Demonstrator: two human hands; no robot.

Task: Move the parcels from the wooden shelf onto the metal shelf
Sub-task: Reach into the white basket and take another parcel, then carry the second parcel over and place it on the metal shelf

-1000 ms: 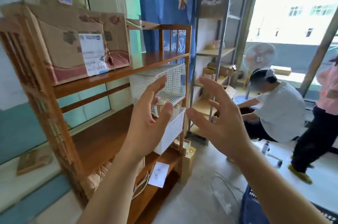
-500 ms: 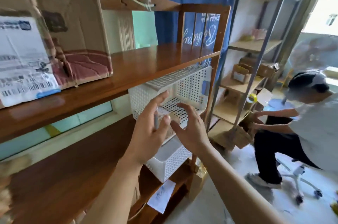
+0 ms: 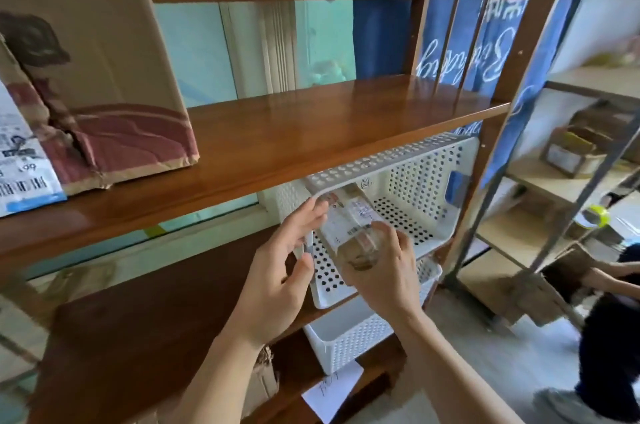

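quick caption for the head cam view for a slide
Both hands, left hand and right hand, lift a small parcel from the white basket on the wooden shelf.

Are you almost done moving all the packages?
Not nearly. Some boxes already sit on the metal shelf, though I can't tell who put them there. Right now the right hand is gripping a small parcel at the upper white basket, with the left hand open beside it. The big cardboard box is on the wooden shelf, waiting to go.
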